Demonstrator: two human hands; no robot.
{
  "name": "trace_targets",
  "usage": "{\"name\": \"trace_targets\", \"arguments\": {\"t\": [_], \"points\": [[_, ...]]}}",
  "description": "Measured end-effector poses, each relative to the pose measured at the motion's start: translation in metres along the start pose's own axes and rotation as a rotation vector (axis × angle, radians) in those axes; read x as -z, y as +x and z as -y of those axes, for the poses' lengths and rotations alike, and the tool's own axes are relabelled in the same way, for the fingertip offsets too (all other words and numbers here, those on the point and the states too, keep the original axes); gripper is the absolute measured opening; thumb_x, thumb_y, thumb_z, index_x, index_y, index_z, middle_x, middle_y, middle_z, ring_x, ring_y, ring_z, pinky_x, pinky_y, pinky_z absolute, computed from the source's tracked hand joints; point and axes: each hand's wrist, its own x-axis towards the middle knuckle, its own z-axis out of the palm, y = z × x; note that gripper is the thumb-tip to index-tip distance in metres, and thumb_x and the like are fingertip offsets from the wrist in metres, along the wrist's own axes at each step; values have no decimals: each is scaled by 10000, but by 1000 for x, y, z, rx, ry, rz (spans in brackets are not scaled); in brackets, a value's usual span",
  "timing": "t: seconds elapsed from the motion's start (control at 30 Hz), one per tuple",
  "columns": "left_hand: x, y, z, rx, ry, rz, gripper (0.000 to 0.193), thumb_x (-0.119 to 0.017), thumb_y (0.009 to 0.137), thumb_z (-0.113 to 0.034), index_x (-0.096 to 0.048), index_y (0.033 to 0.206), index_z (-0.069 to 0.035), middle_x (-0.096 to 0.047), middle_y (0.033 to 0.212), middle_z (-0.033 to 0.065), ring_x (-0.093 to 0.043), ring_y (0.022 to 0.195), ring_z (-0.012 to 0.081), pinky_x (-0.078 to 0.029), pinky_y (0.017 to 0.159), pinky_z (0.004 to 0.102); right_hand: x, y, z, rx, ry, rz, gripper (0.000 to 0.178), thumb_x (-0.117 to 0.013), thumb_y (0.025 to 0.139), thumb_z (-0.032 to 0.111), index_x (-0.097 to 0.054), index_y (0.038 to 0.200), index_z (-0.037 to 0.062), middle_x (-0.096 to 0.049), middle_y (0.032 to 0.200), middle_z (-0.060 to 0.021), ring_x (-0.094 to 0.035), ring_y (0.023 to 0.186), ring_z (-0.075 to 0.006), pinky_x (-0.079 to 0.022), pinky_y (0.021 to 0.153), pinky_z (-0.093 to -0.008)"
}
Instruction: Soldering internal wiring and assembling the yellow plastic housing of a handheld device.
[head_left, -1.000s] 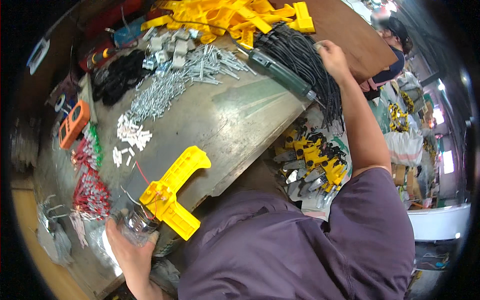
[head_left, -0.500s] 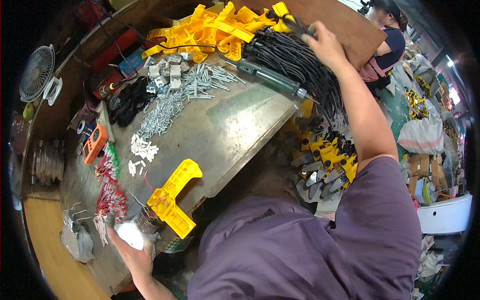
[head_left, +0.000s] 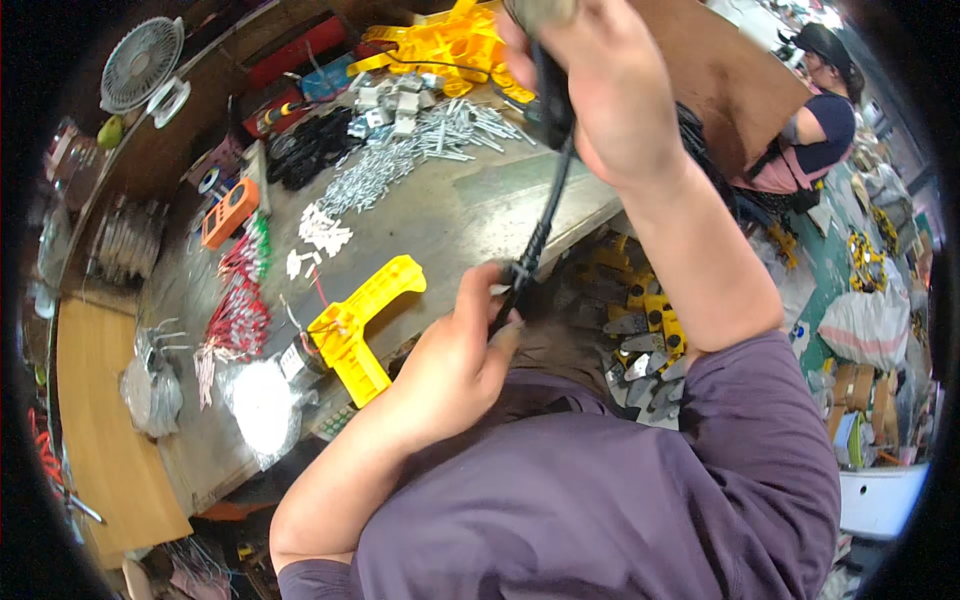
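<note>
A black power cord hangs slantwise over the bench's near edge, stretched between my two hands. Raised high, my right hand is closed round its upper part, where a thicker black piece shows against the palm. Lower down, my left hand pinches the cord's bunched end between thumb and fingers. Left of that hand lies an open yellow plastic housing half with wires in it and a motor-like part at its side. A shiny clear plastic bag is beside it.
Metal screws, white connectors and red-wired parts lie on the bench. Yellow housings are piled at the back. An orange meter stands left. Yellow tools sit below the edge. Another person is at far right.
My right hand has come from the cord bundle toward the middle with a cord. My left hand has left the plastic bag and now grips the cord's lower end. The view has shifted.
</note>
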Motion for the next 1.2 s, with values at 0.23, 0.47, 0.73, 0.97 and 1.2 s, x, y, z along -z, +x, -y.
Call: {"name": "trace_targets", "arguments": {"t": [0.23,0.47,0.73,0.97,1.2], "points": [[20,-46,36,-141,914,-280,290,-562,857,-34,-490,1135,4,-625,883,219,-618,836,401,-488,708,465,73,-93,-115,-472,-809,-28,567,-637,882,299,-429,1286,-41,-632,1079,-225,-611,1020,-344,-454,894,-393],[21,-38,65,-237,380,-675,417,-628,846,50,-476,1228,-17,-668,1096,164,-690,944,255,-519,835,331,9,-99,-88,-48,-961,214,464,-672,837,147,-488,1242,15,-529,1144,-185,-529,1084,-287,-419,961,-395],[25,-42,70,-346,164,-883,472,-693,769,64,-474,1185,19,-658,1018,126,-670,892,200,-534,782,300,-77,-122,-57,-617,-8,489,266,-626,835,55,-564,1083,-20,-637,839,-106,-587,750,-145,-492,724,-300],[33,-52,70,-261,46,-838,447,-673,774,59,-459,1162,6,-628,975,94,-633,898,158,-508,796,283,-84,-118,-65,-591,-95,637,158,-593,853,73,-561,972,-26,-648,815,-103,-599,696,-164,-481,644,-305],[45,-58,59,-95,-337,-697,384,-611,836,54,-422,1163,-15,-598,996,87,-603,907,134,-504,781,268,-80,-103,-74,-1147,557,800,179,-592,917,196,-546,999,43,-668,882,-66,-592,723,-96,-457,635,-225]]}}
